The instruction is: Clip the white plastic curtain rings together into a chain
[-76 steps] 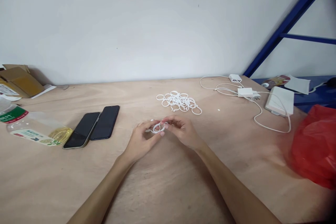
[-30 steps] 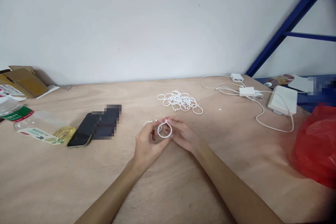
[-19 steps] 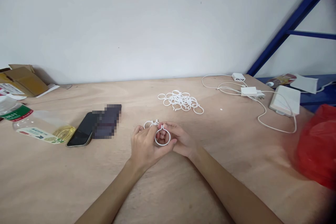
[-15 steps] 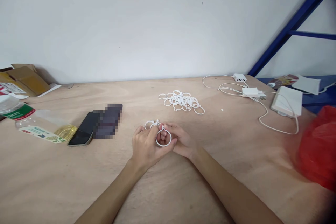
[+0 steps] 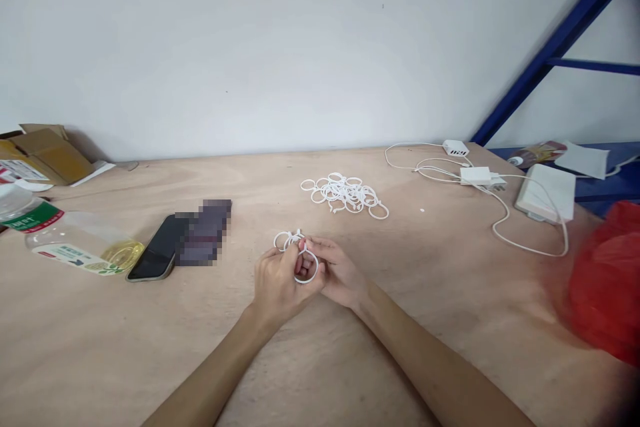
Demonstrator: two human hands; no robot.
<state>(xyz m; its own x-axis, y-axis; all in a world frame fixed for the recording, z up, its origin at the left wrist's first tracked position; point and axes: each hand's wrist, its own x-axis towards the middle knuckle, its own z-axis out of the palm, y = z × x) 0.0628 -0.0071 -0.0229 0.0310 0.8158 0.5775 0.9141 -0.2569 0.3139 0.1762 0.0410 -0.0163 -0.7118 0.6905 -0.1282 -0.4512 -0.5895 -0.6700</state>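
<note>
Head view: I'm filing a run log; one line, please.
left hand: holds white ring | right hand: holds same ring | ring pile: on table, beyond hands

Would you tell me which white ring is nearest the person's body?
The white ring gripped between the left hand and right hand; other rings show farther forward, just past the left hand or in the pile.

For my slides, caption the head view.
Left hand and right hand hold a round white plastic ring near heaped white plastic rings on a brown wooden tabletop.
</note>
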